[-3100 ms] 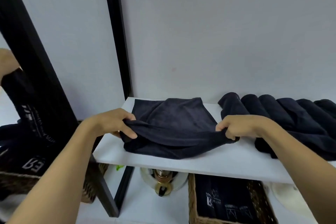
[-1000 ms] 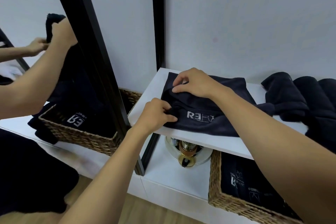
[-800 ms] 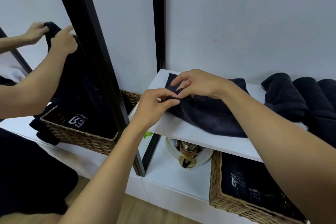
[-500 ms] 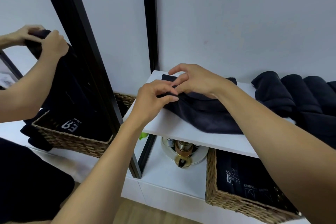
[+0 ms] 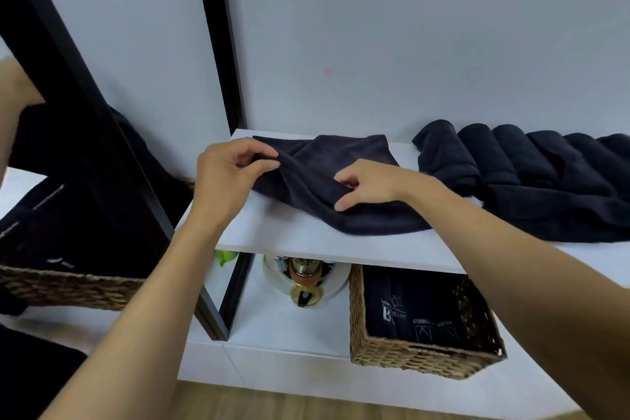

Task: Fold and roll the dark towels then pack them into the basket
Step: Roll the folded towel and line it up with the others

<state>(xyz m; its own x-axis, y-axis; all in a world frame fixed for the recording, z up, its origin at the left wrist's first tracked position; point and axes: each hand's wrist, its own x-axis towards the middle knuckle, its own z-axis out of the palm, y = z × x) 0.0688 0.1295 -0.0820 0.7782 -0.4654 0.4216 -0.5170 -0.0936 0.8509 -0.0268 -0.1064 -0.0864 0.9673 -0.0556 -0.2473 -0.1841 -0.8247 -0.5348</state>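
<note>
Head view: the dark towel point(image 5: 341, 155) mid-frame is pinched at its edge by the left hand point(image 5: 225, 177) and mid-fold by the right hand point(image 5: 375, 181). It is judged soft, light and limp, best gripped at corners.

The towel point(image 5: 341, 181) is dark navy. The shelf point(image 5: 306, 242) is white. The basket point(image 5: 419, 355) is woven brown.

Gone from huddling together at the towel point(image 5: 341, 160) corner to pulling apart: sliding the right hand point(image 5: 368, 184) rightward along the raised fold to pinch mid-cloth, easing the left hand point(image 5: 228, 174) out to the left edge
</note>
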